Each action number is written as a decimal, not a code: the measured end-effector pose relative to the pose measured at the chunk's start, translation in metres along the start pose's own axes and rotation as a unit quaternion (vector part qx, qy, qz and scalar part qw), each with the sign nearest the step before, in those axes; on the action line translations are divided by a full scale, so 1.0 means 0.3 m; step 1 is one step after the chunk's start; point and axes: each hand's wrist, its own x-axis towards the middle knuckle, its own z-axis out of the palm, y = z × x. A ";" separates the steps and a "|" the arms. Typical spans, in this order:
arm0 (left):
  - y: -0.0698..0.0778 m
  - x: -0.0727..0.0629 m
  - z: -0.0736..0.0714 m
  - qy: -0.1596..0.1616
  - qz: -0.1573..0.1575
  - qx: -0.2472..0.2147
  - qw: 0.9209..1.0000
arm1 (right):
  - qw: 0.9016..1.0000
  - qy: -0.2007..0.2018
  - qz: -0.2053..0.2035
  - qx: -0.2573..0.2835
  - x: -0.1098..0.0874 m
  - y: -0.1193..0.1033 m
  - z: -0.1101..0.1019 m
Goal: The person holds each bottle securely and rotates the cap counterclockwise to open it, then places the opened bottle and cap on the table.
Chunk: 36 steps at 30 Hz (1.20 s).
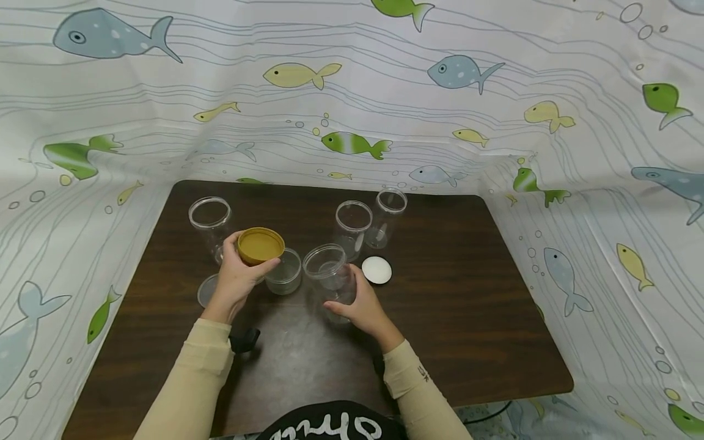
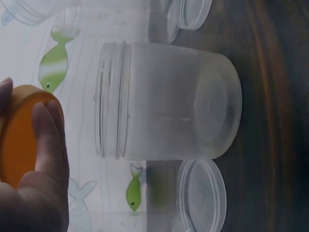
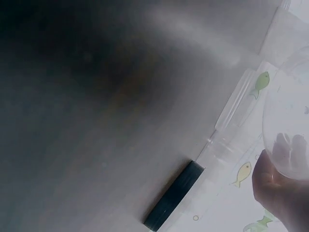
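My left hand (image 1: 235,282) grips a round golden-yellow screw lid (image 1: 261,245) by its rim, its hollow side up in the head view. The same lid looks orange (image 2: 18,137) in the left wrist view. Beside it, a short clear plastic jar (image 1: 284,275) stands upright without a lid. My right hand (image 1: 365,304) holds a taller clear jar (image 1: 332,284) by its side, thumb near the base and open mouth upward. Only part of that clear jar (image 3: 285,116) shows in the right wrist view, fingers visible through its wall.
Behind the hands stand a tall clear jar (image 1: 210,214) at left and two more, one wide (image 1: 352,229) and one slim (image 1: 389,214), at right. A black-rimmed lid with a white liner (image 1: 377,270) lies by my right hand. A clear lid (image 1: 206,291) is near my left wrist.
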 end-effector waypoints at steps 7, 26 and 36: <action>0.007 0.035 0.001 -0.027 -0.010 0.024 0.999 | 0.999 0.008 0.022 -0.047 -0.001 0.009 -0.016; 0.025 0.169 0.017 -0.041 -0.032 0.133 0.990 | 0.998 -0.014 0.042 -0.041 -0.006 0.032 -0.031; 0.005 0.233 0.027 -0.068 -0.067 0.216 0.972 | 0.998 -0.025 0.048 -0.030 -0.009 0.031 -0.028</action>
